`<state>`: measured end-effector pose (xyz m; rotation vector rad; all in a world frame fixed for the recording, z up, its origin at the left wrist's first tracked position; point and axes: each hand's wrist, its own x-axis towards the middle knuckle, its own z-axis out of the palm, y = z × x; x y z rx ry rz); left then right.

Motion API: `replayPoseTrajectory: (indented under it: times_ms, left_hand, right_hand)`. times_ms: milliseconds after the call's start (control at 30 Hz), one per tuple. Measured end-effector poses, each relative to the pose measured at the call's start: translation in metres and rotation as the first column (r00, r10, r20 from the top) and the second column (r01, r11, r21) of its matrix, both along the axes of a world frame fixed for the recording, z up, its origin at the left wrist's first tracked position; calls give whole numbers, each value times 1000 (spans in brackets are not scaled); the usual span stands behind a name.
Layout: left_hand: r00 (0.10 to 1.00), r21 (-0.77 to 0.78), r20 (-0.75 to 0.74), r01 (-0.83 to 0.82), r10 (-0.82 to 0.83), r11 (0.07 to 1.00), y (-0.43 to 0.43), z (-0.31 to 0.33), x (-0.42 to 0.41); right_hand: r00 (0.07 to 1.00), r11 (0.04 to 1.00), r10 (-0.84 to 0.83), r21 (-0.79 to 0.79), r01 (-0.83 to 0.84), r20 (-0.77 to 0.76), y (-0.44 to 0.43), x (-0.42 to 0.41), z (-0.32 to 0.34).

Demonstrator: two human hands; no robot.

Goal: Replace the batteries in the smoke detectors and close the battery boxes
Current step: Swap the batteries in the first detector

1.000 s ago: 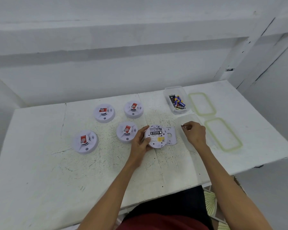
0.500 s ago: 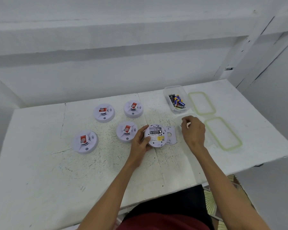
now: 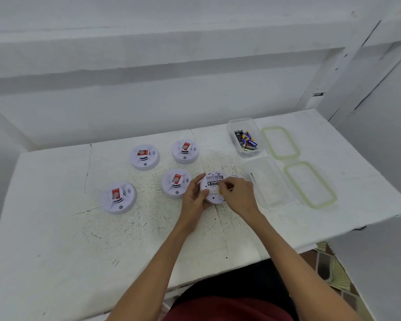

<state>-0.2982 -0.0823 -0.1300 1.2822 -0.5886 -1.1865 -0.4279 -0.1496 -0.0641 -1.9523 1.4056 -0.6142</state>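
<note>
Right hand (image 3: 239, 196) shifted onto round white smoke detector (image 3: 213, 199), pinching its black battery (image 3: 214, 183), left hand (image 3: 192, 200) gripping rim, boxed cell (image 3: 250, 147) reads EVEREADY

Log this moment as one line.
left hand grips upturned smoke detector | right hand at its battery compartment, grip unclear | battery box open, lid beside it

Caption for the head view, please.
Left hand holds an upturned smoke detector on the table while the right hand works at its battery bay.
</note>
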Motion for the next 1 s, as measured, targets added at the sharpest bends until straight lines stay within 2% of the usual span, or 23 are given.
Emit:
replayPoseTrajectory:
  times_ms: [100, 567, 667, 833, 1000]
  left_hand:
    - [1000, 0, 4, 6, -6, 1000, 0, 1, -1]
    - [999, -27, 31, 13, -12, 1000, 3, 6, -2]
    - [999, -22, 45, 15, -14, 1000, 4, 6, -2]
    - [999, -22, 33, 22, -21, 1000, 3, 5, -1]
    - [1000, -25, 5, 3, -3, 1000, 4, 5, 0]
  right_hand:
    - [998, 997, -46, 61, 43, 47, 2, 4, 1]
    - [972, 962, -234, 145, 232, -3, 7, 12, 1]
    - [965, 944, -259, 221, 245, 36, 3, 11, 3]
    - [972, 946, -234, 226, 230, -11, -1, 12, 5]
    - [954, 917, -299, 287, 277, 36, -13, 15, -2]
